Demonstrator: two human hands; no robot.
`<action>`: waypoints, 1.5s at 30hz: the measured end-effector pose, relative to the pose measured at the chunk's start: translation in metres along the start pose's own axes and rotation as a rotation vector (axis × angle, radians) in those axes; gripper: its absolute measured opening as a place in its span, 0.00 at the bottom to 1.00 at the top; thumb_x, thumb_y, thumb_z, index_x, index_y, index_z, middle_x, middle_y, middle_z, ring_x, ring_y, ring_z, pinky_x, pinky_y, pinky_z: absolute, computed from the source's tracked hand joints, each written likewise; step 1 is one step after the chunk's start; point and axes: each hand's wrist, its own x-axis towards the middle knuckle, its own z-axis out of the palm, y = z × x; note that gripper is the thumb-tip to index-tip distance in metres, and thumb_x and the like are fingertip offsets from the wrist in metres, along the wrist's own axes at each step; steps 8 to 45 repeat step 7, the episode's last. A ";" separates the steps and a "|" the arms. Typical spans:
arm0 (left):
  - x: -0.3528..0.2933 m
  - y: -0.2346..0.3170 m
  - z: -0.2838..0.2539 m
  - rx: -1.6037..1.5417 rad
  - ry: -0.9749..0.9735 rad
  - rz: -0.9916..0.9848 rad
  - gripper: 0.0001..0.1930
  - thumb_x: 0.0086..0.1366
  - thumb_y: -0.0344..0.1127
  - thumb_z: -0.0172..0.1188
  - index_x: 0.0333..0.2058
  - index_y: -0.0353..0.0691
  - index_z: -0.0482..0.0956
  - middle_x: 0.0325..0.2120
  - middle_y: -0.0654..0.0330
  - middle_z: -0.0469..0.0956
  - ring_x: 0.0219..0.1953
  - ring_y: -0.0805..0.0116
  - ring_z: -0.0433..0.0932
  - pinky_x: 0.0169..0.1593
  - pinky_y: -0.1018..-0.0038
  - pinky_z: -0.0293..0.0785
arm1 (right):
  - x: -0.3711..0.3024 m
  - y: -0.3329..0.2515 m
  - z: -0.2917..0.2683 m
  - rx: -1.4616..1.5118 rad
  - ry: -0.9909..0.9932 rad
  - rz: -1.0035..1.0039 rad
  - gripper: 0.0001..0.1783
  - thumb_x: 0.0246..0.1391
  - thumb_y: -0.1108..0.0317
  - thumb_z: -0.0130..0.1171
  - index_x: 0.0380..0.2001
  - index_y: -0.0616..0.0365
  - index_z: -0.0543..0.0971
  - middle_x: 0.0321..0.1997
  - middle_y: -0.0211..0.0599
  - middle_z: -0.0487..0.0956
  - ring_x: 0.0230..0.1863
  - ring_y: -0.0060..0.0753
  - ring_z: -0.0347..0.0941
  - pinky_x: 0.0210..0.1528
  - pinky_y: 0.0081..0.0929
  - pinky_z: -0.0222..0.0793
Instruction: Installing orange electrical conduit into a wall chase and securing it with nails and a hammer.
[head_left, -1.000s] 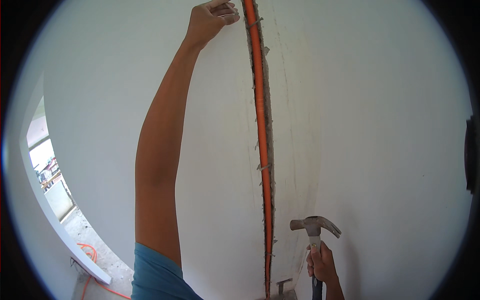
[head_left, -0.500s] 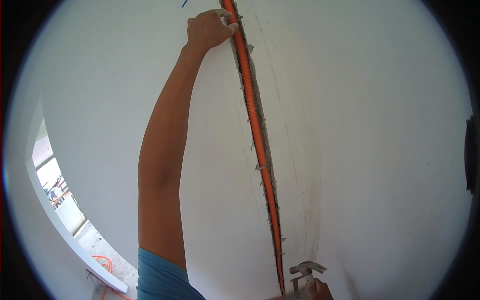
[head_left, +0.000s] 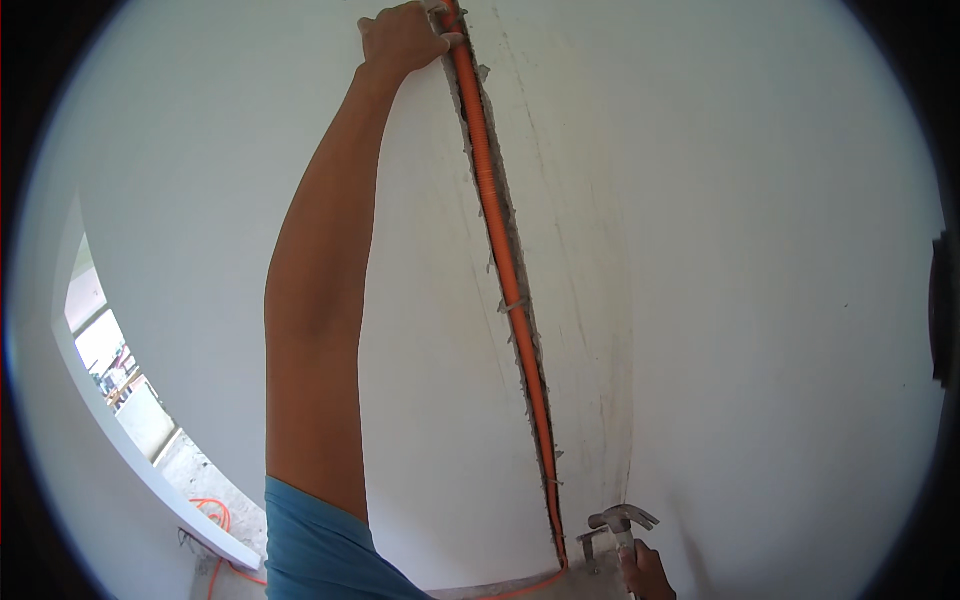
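Observation:
An orange corrugated conduit [head_left: 505,262] runs down a rough groove [head_left: 468,125] cut in the white wall. My left hand [head_left: 402,40], arm raised, is closed at the conduit's upper part. Its thumb lies against the orange tube, while some of the fingertips are hidden or cut off by the top edge. Low at the right, my right hand [head_left: 648,572] is wrapped round the handle of a claw hammer [head_left: 622,518], whose metal head points up. A thin tie [head_left: 513,306] crosses the conduit about halfway down.
A grey bracket-like metal piece [head_left: 590,550] is beside the hammer. Orange tubing [head_left: 212,512] lies coiled on the floor at the lower left, near a wall opening [head_left: 105,345]. A dark object [head_left: 940,308] shows at the right rim.
My left hand sits slightly higher and further left in view. The hammer in my right hand has shifted a little right and up. The groove also appears shifted left and up.

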 end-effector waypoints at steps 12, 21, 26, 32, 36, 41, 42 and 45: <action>-0.087 0.027 -0.025 -0.530 0.322 0.067 0.14 0.66 0.38 0.55 0.43 0.36 0.80 0.30 0.52 0.81 0.37 0.64 0.81 0.42 0.69 0.76 | 0.014 0.032 0.017 -0.201 0.313 -0.367 0.17 0.61 0.58 0.51 0.27 0.63 0.69 0.14 0.47 0.72 0.17 0.46 0.73 0.23 0.41 0.66; -0.087 0.027 -0.025 -0.530 0.322 0.067 0.14 0.66 0.38 0.55 0.43 0.36 0.80 0.30 0.52 0.81 0.37 0.64 0.81 0.42 0.69 0.76 | 0.014 0.032 0.017 -0.201 0.313 -0.367 0.17 0.61 0.58 0.51 0.27 0.63 0.69 0.14 0.47 0.72 0.17 0.46 0.73 0.23 0.41 0.66; -0.087 0.027 -0.025 -0.530 0.322 0.067 0.14 0.66 0.38 0.55 0.43 0.36 0.80 0.30 0.52 0.81 0.37 0.64 0.81 0.42 0.69 0.76 | 0.014 0.032 0.017 -0.201 0.313 -0.367 0.17 0.61 0.58 0.51 0.27 0.63 0.69 0.14 0.47 0.72 0.17 0.46 0.73 0.23 0.41 0.66; -0.087 0.027 -0.025 -0.530 0.322 0.067 0.14 0.66 0.38 0.55 0.43 0.36 0.80 0.30 0.52 0.81 0.37 0.64 0.81 0.42 0.69 0.76 | 0.014 0.032 0.017 -0.201 0.313 -0.367 0.17 0.61 0.58 0.51 0.27 0.63 0.69 0.14 0.47 0.72 0.17 0.46 0.73 0.23 0.41 0.66; -0.087 0.027 -0.025 -0.530 0.322 0.067 0.14 0.66 0.38 0.55 0.43 0.36 0.80 0.30 0.52 0.81 0.37 0.64 0.81 0.42 0.69 0.76 | 0.014 0.032 0.017 -0.201 0.313 -0.367 0.17 0.61 0.58 0.51 0.27 0.63 0.69 0.14 0.47 0.72 0.17 0.46 0.73 0.23 0.41 0.66; -0.087 0.027 -0.025 -0.530 0.322 0.067 0.14 0.66 0.38 0.55 0.43 0.36 0.80 0.30 0.52 0.81 0.37 0.64 0.81 0.42 0.69 0.76 | 0.014 0.032 0.017 -0.201 0.313 -0.367 0.17 0.61 0.58 0.51 0.27 0.63 0.69 0.14 0.47 0.72 0.17 0.46 0.73 0.23 0.41 0.66; -0.087 0.027 -0.025 -0.530 0.322 0.067 0.14 0.66 0.38 0.55 0.43 0.36 0.80 0.30 0.52 0.81 0.37 0.64 0.81 0.42 0.69 0.76 | 0.014 0.032 0.017 -0.201 0.313 -0.367 0.17 0.61 0.58 0.51 0.27 0.63 0.69 0.14 0.47 0.72 0.17 0.46 0.73 0.23 0.41 0.66; -0.087 0.027 -0.025 -0.530 0.322 0.067 0.14 0.66 0.38 0.55 0.43 0.36 0.80 0.30 0.52 0.81 0.37 0.64 0.81 0.42 0.69 0.76 | 0.014 0.032 0.017 -0.201 0.313 -0.367 0.17 0.61 0.58 0.51 0.27 0.63 0.69 0.14 0.47 0.72 0.17 0.46 0.73 0.23 0.41 0.66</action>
